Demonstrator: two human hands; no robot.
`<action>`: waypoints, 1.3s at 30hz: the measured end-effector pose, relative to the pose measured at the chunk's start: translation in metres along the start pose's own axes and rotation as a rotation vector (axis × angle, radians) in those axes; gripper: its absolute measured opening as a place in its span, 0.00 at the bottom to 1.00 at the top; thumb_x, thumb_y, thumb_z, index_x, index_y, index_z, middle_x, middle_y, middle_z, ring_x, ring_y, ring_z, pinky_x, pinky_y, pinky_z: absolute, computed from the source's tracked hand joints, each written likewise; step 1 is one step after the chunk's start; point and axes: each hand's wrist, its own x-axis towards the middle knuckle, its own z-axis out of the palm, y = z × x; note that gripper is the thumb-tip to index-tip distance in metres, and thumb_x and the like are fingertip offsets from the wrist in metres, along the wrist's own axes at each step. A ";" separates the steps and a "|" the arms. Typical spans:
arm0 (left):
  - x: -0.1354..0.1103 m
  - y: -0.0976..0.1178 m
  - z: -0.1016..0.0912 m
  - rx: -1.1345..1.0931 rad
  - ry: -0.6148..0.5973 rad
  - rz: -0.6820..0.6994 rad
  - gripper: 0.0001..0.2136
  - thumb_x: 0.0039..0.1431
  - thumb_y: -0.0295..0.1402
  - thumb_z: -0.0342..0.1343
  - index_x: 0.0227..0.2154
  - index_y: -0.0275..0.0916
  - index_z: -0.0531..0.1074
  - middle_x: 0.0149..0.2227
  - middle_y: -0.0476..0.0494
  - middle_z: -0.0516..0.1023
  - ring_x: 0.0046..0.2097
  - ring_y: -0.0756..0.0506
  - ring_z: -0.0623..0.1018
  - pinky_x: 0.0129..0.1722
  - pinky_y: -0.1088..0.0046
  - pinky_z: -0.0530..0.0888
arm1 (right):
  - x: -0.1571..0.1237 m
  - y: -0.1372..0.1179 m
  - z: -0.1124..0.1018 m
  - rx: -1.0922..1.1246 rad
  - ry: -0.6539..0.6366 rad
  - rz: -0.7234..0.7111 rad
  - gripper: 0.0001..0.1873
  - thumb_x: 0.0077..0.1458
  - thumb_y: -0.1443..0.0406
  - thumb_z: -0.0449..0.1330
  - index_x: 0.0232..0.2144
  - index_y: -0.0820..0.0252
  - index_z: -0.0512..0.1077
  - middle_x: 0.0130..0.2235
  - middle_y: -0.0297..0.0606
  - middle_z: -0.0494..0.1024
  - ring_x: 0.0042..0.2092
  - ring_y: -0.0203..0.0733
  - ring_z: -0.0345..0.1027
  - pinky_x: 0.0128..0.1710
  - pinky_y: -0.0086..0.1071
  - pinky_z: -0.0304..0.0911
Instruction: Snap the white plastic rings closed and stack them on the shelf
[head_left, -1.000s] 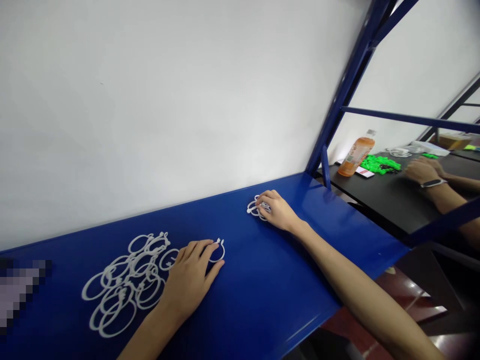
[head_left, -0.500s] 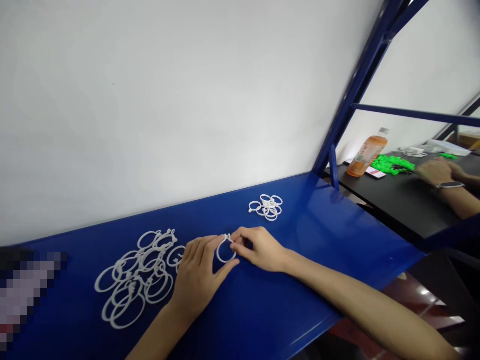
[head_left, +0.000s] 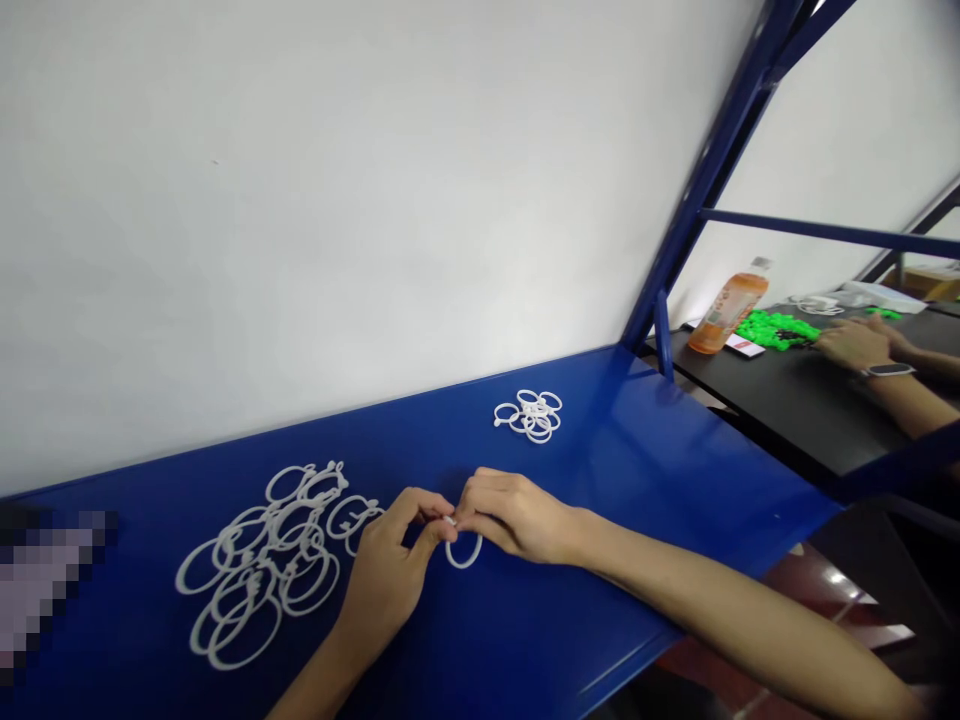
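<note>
A white plastic ring is pinched at its top between my left hand and my right hand, just above the blue shelf. Both hands have their fingertips closed on the ring's clasp. To the left of my left hand lies a pile of several large white rings. A small cluster of smaller white rings sits farther back on the shelf, beyond my right hand.
A white wall rises behind the shelf. A blue frame post stands at the right. Beyond it, another person's hands work at a black table with green pieces and an orange bottle.
My right hand left the small ring cluster and came to the ring held by my left hand. Both hands with the ring have since drawn nearer to me.
</note>
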 end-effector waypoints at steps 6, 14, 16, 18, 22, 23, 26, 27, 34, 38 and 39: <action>-0.003 0.004 -0.001 0.012 0.007 0.043 0.10 0.59 0.40 0.56 0.25 0.44 0.74 0.28 0.51 0.79 0.31 0.47 0.78 0.33 0.71 0.75 | 0.000 -0.006 -0.004 -0.086 -0.023 -0.094 0.14 0.72 0.64 0.47 0.40 0.61 0.71 0.37 0.41 0.78 0.38 0.40 0.67 0.43 0.34 0.66; 0.000 -0.008 -0.002 0.215 0.049 0.153 0.11 0.62 0.45 0.56 0.38 0.44 0.75 0.34 0.49 0.80 0.36 0.45 0.80 0.39 0.66 0.76 | 0.001 0.014 -0.023 -0.213 0.159 0.001 0.11 0.70 0.63 0.52 0.42 0.61 0.73 0.40 0.42 0.78 0.41 0.40 0.69 0.43 0.33 0.67; 0.001 -0.011 0.002 0.295 0.026 0.221 0.10 0.64 0.42 0.54 0.40 0.44 0.74 0.37 0.48 0.80 0.41 0.44 0.79 0.44 0.64 0.76 | -0.007 0.031 -0.044 -0.319 0.311 0.178 0.10 0.69 0.63 0.54 0.40 0.60 0.74 0.37 0.40 0.77 0.38 0.40 0.69 0.40 0.33 0.66; 0.003 -0.012 0.009 0.380 -0.019 0.264 0.09 0.65 0.40 0.53 0.42 0.44 0.73 0.40 0.46 0.80 0.45 0.42 0.78 0.48 0.61 0.74 | -0.018 0.050 -0.069 -0.408 0.426 0.351 0.06 0.66 0.64 0.59 0.35 0.60 0.73 0.36 0.39 0.76 0.37 0.40 0.69 0.39 0.33 0.64; 0.019 -0.012 0.031 0.515 -0.112 0.226 0.12 0.65 0.37 0.52 0.48 0.42 0.72 0.47 0.43 0.79 0.50 0.39 0.76 0.52 0.56 0.71 | -0.042 0.080 -0.106 -0.458 0.413 0.605 0.04 0.59 0.71 0.63 0.31 0.61 0.72 0.35 0.37 0.74 0.34 0.37 0.68 0.36 0.30 0.62; 0.027 -0.012 0.039 0.534 -0.121 0.190 0.14 0.64 0.36 0.52 0.50 0.41 0.71 0.48 0.42 0.78 0.51 0.38 0.75 0.53 0.55 0.70 | -0.046 0.085 -0.110 -0.455 0.381 0.647 0.04 0.57 0.72 0.63 0.31 0.62 0.73 0.35 0.36 0.74 0.34 0.37 0.68 0.36 0.29 0.62; 0.056 -0.008 0.061 0.539 -0.112 0.103 0.18 0.63 0.35 0.52 0.55 0.37 0.68 0.51 0.37 0.77 0.54 0.35 0.72 0.54 0.52 0.68 | -0.053 0.094 -0.113 -0.428 0.274 0.702 0.05 0.54 0.75 0.64 0.29 0.63 0.74 0.34 0.35 0.73 0.32 0.34 0.67 0.36 0.27 0.61; 0.066 -0.007 0.069 0.535 -0.099 0.083 0.20 0.63 0.35 0.52 0.56 0.36 0.66 0.51 0.36 0.77 0.54 0.34 0.72 0.54 0.51 0.68 | -0.053 0.095 -0.112 -0.420 0.244 0.707 0.06 0.53 0.76 0.64 0.29 0.63 0.74 0.34 0.35 0.73 0.32 0.33 0.67 0.36 0.26 0.61; 0.107 -0.004 0.101 0.431 -0.080 -0.038 0.19 0.60 0.30 0.54 0.55 0.40 0.65 0.45 0.42 0.81 0.51 0.37 0.74 0.52 0.54 0.67 | -0.055 0.103 -0.107 -0.387 0.083 0.760 0.07 0.50 0.77 0.66 0.31 0.64 0.77 0.42 0.39 0.72 0.34 0.32 0.69 0.36 0.24 0.61; 0.108 0.000 0.107 0.368 -0.084 -0.075 0.20 0.58 0.28 0.56 0.53 0.41 0.65 0.42 0.45 0.82 0.48 0.39 0.76 0.52 0.55 0.68 | -0.057 0.102 -0.108 -0.389 0.052 0.774 0.13 0.50 0.80 0.63 0.37 0.64 0.76 0.42 0.39 0.72 0.33 0.33 0.69 0.36 0.25 0.61; 0.108 0.002 0.108 0.353 -0.083 -0.076 0.20 0.58 0.28 0.56 0.53 0.41 0.65 0.43 0.46 0.83 0.47 0.40 0.76 0.52 0.55 0.68 | -0.057 0.102 -0.109 -0.394 0.049 0.776 0.14 0.50 0.80 0.62 0.38 0.64 0.76 0.42 0.39 0.72 0.33 0.33 0.68 0.36 0.25 0.61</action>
